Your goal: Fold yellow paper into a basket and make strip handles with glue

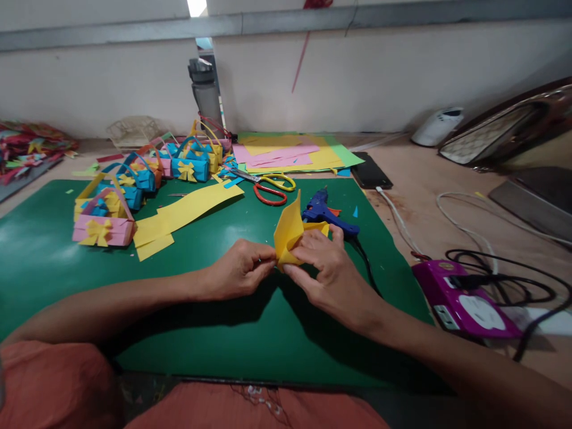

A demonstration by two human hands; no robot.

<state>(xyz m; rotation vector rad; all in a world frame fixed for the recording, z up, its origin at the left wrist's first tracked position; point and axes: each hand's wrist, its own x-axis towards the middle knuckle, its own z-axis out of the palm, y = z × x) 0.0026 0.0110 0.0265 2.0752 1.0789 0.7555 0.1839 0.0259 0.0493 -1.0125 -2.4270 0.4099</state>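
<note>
A folded piece of yellow paper (pixel 289 229) is held up between my two hands above the green mat (pixel 201 339). My left hand (pixel 243 269) pinches its lower left corner between thumb and fingers. My right hand (pixel 322 262) grips it from the right, with the fingers inside the fold and the thumb underneath. Just behind the paper lies a blue glue gun (pixel 328 213), partly hidden by it. Scissors (pixel 270 186) with one red and one yellow handle loop lie farther back. Yellow paper strips (pixel 190 208) rest on the mat to the left.
Several small paper baskets with bows, one of them a pink basket (pixel 103 231), stand at the left. Coloured sheets (pixel 295 152) are stacked at the back beside a phone (pixel 372 171). A purple power strip (pixel 465 298) with black cables sits at the right.
</note>
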